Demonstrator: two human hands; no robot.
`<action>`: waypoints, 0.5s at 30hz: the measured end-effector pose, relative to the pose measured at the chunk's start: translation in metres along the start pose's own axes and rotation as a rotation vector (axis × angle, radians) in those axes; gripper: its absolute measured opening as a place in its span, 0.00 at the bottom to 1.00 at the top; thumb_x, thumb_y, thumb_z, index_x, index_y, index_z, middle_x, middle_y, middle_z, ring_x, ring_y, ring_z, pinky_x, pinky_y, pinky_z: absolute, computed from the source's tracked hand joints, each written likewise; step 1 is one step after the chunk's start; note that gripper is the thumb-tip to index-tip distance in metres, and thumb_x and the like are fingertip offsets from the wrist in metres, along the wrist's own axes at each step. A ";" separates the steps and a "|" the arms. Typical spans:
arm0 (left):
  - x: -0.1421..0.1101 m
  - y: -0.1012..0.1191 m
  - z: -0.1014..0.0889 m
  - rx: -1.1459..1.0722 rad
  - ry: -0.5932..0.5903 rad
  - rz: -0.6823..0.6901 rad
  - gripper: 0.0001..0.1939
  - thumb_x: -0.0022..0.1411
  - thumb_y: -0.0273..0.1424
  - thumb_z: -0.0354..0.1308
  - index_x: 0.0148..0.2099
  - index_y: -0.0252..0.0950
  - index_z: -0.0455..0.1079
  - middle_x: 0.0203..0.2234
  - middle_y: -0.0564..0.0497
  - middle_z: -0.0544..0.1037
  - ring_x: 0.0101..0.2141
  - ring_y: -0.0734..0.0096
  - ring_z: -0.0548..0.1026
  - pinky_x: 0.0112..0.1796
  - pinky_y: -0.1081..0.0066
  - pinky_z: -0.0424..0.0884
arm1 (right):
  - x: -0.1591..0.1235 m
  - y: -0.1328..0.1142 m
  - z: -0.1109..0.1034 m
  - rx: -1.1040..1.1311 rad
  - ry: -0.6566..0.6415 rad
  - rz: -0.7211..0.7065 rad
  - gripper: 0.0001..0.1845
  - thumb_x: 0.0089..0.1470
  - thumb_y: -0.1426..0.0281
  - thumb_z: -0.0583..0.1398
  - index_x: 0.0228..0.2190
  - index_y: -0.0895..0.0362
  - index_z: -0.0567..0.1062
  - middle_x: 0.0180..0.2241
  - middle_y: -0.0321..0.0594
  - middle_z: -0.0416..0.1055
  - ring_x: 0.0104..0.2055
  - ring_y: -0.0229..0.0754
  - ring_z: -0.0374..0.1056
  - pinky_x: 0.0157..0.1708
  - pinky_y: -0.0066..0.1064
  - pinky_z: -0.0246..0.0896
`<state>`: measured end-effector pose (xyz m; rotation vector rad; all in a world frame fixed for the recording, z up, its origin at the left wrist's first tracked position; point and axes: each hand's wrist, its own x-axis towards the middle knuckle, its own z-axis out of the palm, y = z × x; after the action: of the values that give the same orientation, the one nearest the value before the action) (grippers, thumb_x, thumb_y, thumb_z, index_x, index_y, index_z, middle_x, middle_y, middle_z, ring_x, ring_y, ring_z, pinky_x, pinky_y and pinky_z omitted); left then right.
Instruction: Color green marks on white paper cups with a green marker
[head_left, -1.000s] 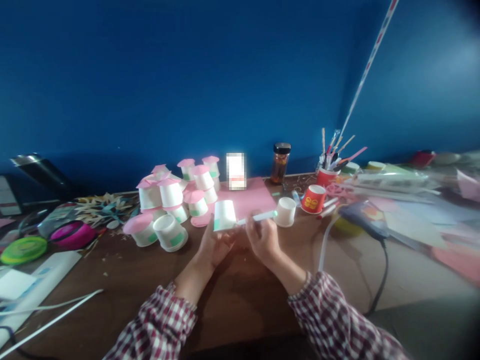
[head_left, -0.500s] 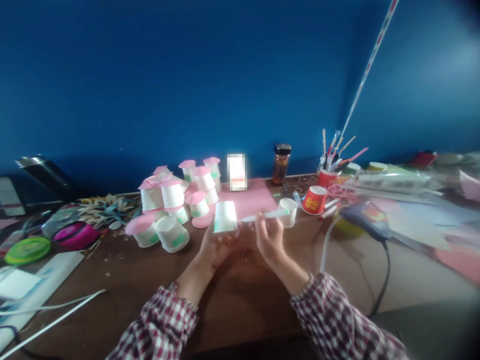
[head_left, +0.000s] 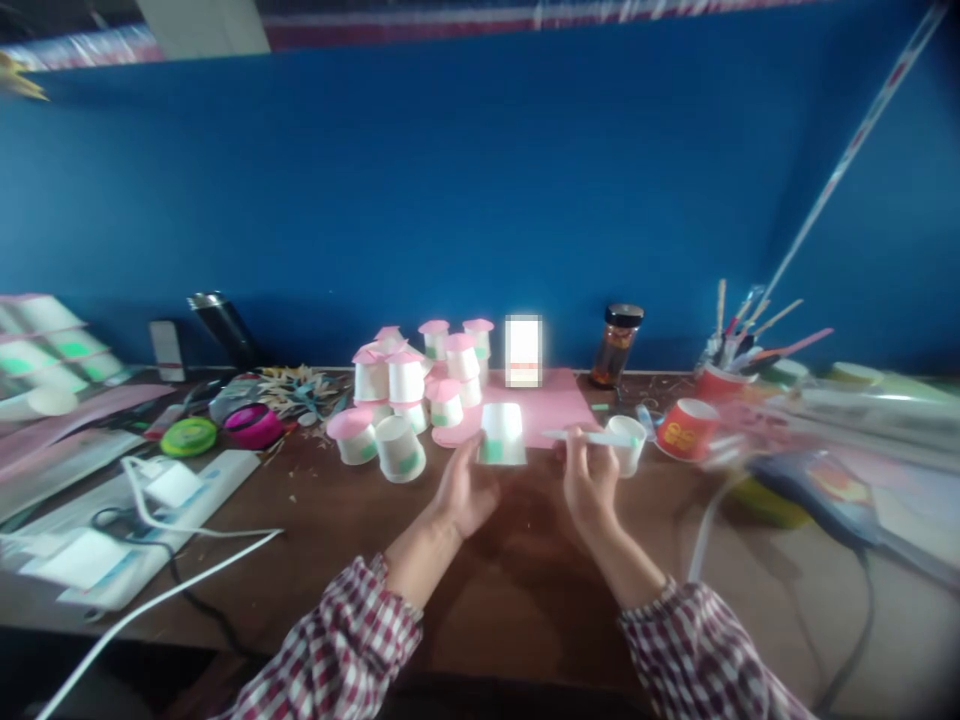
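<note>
An upside-down white paper cup [head_left: 504, 428] with a green patch low on its side is in my left hand [head_left: 463, 492]. The thumb lies along the cup's left side, and the other fingers curl below it, partly hidden. My right hand [head_left: 590, 480] pinches a white marker pen [head_left: 600, 438] with a light green end, its tip pointing left towards the cup. Just behind the pen's green end is another white paper cup [head_left: 627, 455]. Left of my left hand, a white cup [head_left: 400, 447] with a green patch stands before a group of cups with pink paper tops [head_left: 405, 370].
A pink sheet [head_left: 559, 395] lies behind my hands. To the right are a dark-lidded jar [head_left: 621, 345], a red paper cup [head_left: 686, 430] and a glue gun [head_left: 817, 500] with its cord. White cables cross a power strip [head_left: 225, 480] on the left.
The view has swung left, so everything sits further right. The cup in my left hand has turned, showing its green patch. My right hand still grips the marker pen.
</note>
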<state>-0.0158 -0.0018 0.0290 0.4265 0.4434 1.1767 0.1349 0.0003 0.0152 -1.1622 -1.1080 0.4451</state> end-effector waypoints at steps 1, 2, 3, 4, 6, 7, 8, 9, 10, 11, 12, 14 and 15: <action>-0.007 0.003 0.001 0.014 0.011 0.027 0.12 0.60 0.34 0.54 0.43 0.33 0.71 0.34 0.45 0.78 0.36 0.62 0.77 0.40 0.61 0.74 | -0.001 0.000 0.000 0.008 -0.011 0.015 0.15 0.58 0.61 0.53 0.27 0.58 0.68 0.20 0.33 0.65 0.22 0.35 0.61 0.23 0.27 0.56; -0.014 0.008 0.002 0.040 0.021 0.047 0.13 0.59 0.34 0.55 0.44 0.34 0.71 0.35 0.45 0.78 0.36 0.62 0.77 0.39 0.62 0.74 | -0.001 0.000 0.001 0.021 -0.021 0.033 0.15 0.59 0.60 0.53 0.27 0.58 0.68 0.20 0.33 0.65 0.21 0.35 0.60 0.22 0.26 0.55; -0.021 0.015 0.002 0.074 0.029 0.067 0.14 0.59 0.35 0.55 0.46 0.34 0.70 0.36 0.46 0.78 0.36 0.62 0.76 0.38 0.62 0.74 | -0.002 0.000 0.001 0.032 -0.033 0.049 0.16 0.59 0.59 0.53 0.27 0.58 0.68 0.20 0.33 0.65 0.20 0.34 0.60 0.20 0.25 0.54; -0.028 0.022 0.001 0.100 0.044 0.108 0.15 0.59 0.35 0.56 0.46 0.35 0.70 0.35 0.47 0.78 0.35 0.63 0.76 0.35 0.64 0.74 | -0.003 0.000 0.002 0.041 -0.046 0.059 0.16 0.59 0.59 0.53 0.27 0.58 0.68 0.20 0.33 0.64 0.20 0.34 0.59 0.19 0.25 0.53; -0.038 0.041 -0.002 0.161 0.084 0.249 0.15 0.58 0.34 0.58 0.47 0.37 0.70 0.36 0.48 0.78 0.34 0.66 0.76 0.32 0.68 0.74 | -0.005 -0.001 0.002 0.047 -0.068 0.062 0.16 0.59 0.59 0.52 0.28 0.58 0.68 0.19 0.33 0.64 0.19 0.33 0.58 0.19 0.24 0.52; -0.042 0.052 -0.004 0.205 0.110 0.316 0.14 0.57 0.33 0.58 0.47 0.38 0.70 0.38 0.48 0.77 0.35 0.66 0.76 0.32 0.69 0.73 | -0.006 -0.001 0.003 0.044 -0.074 0.056 0.16 0.59 0.59 0.52 0.28 0.58 0.68 0.20 0.33 0.64 0.19 0.33 0.59 0.19 0.24 0.53; -0.044 0.063 -0.007 0.250 0.126 0.377 0.14 0.57 0.33 0.58 0.46 0.38 0.70 0.40 0.48 0.77 0.37 0.65 0.75 0.34 0.68 0.73 | -0.006 -0.002 0.003 0.035 -0.082 0.046 0.16 0.59 0.59 0.52 0.28 0.58 0.68 0.20 0.33 0.65 0.20 0.33 0.59 0.19 0.24 0.54; -0.046 0.073 -0.010 0.300 0.137 0.433 0.13 0.57 0.34 0.58 0.45 0.37 0.71 0.42 0.47 0.77 0.41 0.63 0.75 0.37 0.67 0.73 | -0.007 -0.003 0.002 0.020 -0.088 0.031 0.16 0.59 0.59 0.52 0.28 0.58 0.69 0.21 0.34 0.65 0.20 0.33 0.59 0.20 0.25 0.54; -0.046 0.084 -0.014 0.359 0.151 0.518 0.11 0.57 0.35 0.59 0.42 0.37 0.72 0.42 0.47 0.77 0.43 0.62 0.74 0.39 0.67 0.73 | -0.007 -0.004 0.002 -0.001 -0.091 0.014 0.16 0.59 0.60 0.52 0.28 0.58 0.69 0.21 0.34 0.66 0.20 0.33 0.59 0.20 0.25 0.54; -0.047 0.094 -0.018 0.422 0.167 0.618 0.09 0.56 0.35 0.60 0.40 0.38 0.72 0.41 0.48 0.77 0.44 0.62 0.74 0.40 0.67 0.72 | -0.008 -0.005 0.001 -0.026 -0.097 -0.002 0.16 0.60 0.60 0.52 0.27 0.58 0.69 0.21 0.34 0.66 0.20 0.34 0.59 0.20 0.25 0.54; -0.047 0.103 -0.023 0.478 0.189 0.709 0.08 0.55 0.34 0.61 0.38 0.38 0.73 0.39 0.49 0.78 0.45 0.62 0.73 0.42 0.66 0.72 | -0.008 -0.006 0.001 -0.048 -0.106 -0.015 0.16 0.60 0.60 0.52 0.27 0.57 0.69 0.20 0.34 0.66 0.20 0.33 0.59 0.20 0.25 0.53; -0.048 0.118 -0.031 0.532 0.226 0.781 0.10 0.55 0.36 0.61 0.39 0.38 0.73 0.39 0.49 0.78 0.47 0.61 0.73 0.44 0.64 0.70 | -0.008 -0.008 0.000 -0.078 -0.123 -0.031 0.16 0.60 0.61 0.52 0.27 0.57 0.69 0.20 0.33 0.65 0.19 0.33 0.58 0.19 0.25 0.52; -0.049 0.124 -0.035 0.536 0.237 0.795 0.11 0.55 0.37 0.61 0.40 0.38 0.72 0.41 0.48 0.78 0.48 0.60 0.72 0.46 0.62 0.69 | -0.008 -0.009 -0.001 -0.090 -0.128 -0.038 0.16 0.60 0.61 0.52 0.26 0.57 0.69 0.19 0.33 0.65 0.19 0.33 0.57 0.19 0.25 0.52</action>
<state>-0.1470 -0.0042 0.0716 0.9902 0.8447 1.8905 0.1303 -0.0096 0.0196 -1.2023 -1.2697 0.4485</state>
